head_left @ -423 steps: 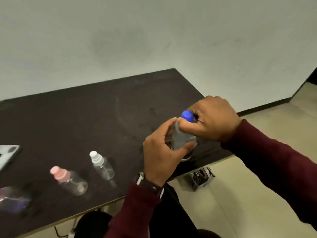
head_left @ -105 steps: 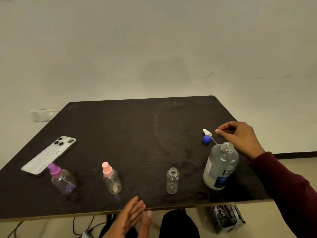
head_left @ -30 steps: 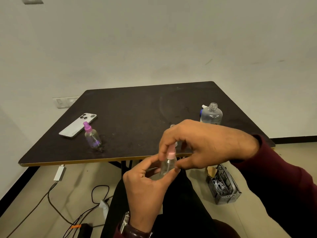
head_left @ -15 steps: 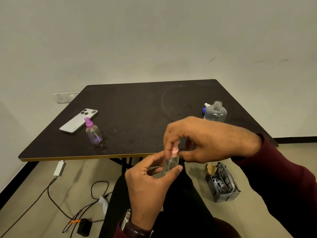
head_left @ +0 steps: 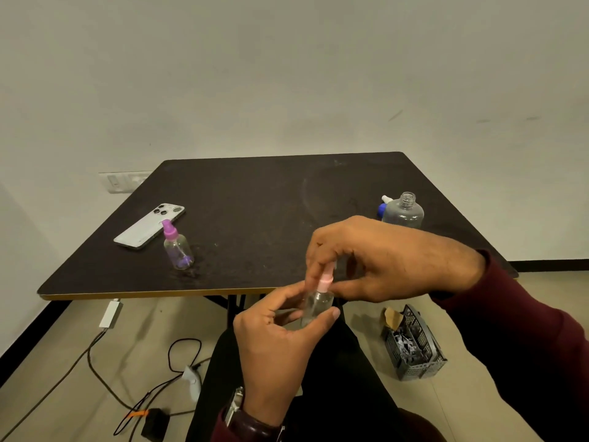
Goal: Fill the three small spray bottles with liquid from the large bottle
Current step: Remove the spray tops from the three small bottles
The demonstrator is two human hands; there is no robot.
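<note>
My left hand (head_left: 274,342) grips the clear body of a small spray bottle (head_left: 315,306) in front of the table's near edge. My right hand (head_left: 385,256) pinches its pink spray top (head_left: 325,279). A second small bottle with a purple top (head_left: 177,247) stands on the dark table (head_left: 271,202) at the left. The large clear bottle (head_left: 403,212) stands uncapped at the right, partly behind my right hand. Its blue cap (head_left: 381,209) and a white spray top (head_left: 386,198) lie just left of it. The third small bottle is hidden.
A white phone (head_left: 149,224) lies face down at the table's left, behind the purple-topped bottle. Below the table are cables (head_left: 134,371), a white adapter (head_left: 110,314) and a dark basket of scraps (head_left: 414,342) on the floor.
Over the last second both hands have stayed on the pink-topped bottle while my right fingers shifted around its top. The view has tilted slightly. Earlier that bottle stood on the table.
</note>
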